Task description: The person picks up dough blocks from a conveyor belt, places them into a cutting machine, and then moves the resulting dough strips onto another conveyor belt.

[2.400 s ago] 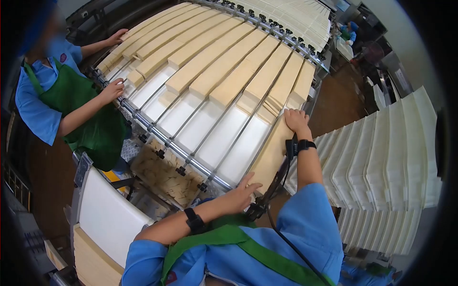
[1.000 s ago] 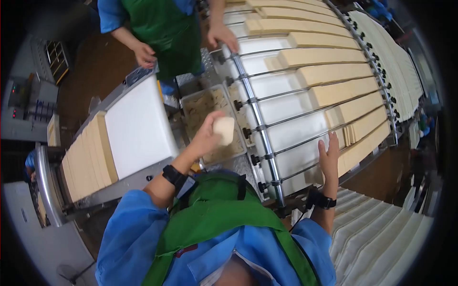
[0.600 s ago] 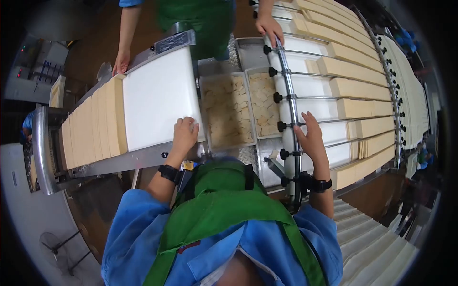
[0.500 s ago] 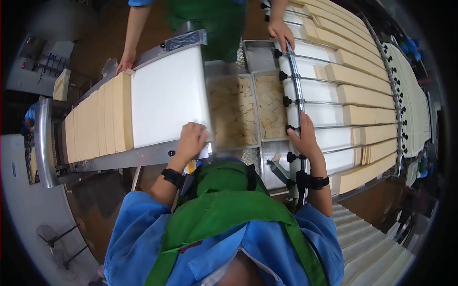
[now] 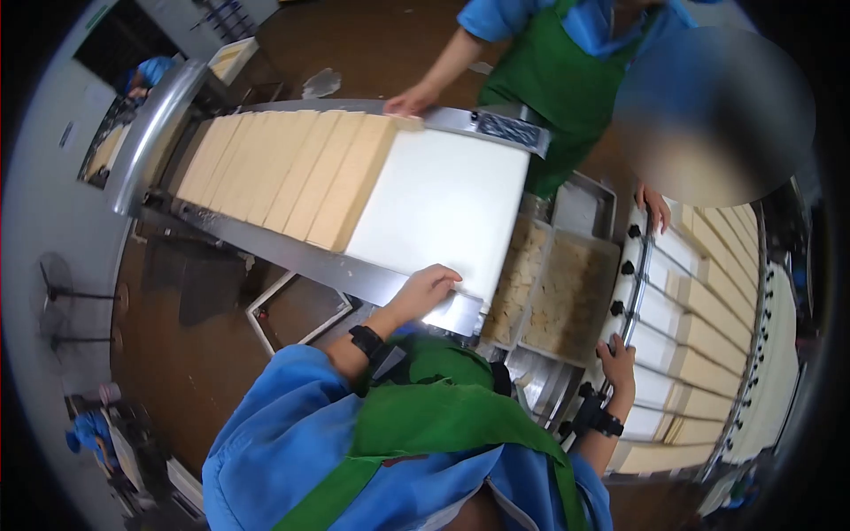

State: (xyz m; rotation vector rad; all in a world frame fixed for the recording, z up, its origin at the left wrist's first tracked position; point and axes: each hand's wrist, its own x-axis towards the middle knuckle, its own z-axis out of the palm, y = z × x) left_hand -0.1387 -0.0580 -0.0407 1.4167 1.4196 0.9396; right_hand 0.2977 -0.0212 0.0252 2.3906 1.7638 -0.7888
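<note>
My left hand [image 5: 423,294] hovers at the near edge of the white conveyor belt [image 5: 443,212], fingers loosely bent and slightly apart, nothing visible in them. A row of pale tan slabs [image 5: 283,173], leaning side by side, occupies the belt's left part. To the right, my right hand [image 5: 617,363] is closed on the metal rail [image 5: 636,310] with black knobs, beside a second belt [image 5: 651,350] carrying pale tan strips [image 5: 708,310] between thin rods. Between the belts stand bins [image 5: 571,292] of broken tan pieces.
Across the belt, a co-worker in a green apron [image 5: 553,97] has one hand [image 5: 412,102] by the slabs and another [image 5: 655,208] at the rail. A curved metal guard [image 5: 155,133] spans the belt's far left end. A white frame [image 5: 297,310] stands below.
My view has turned, so the belts appear rotated. My left hand has shifted relative to the belt's near corner. My right hand stays at the rail, its fingers now more bent.
</note>
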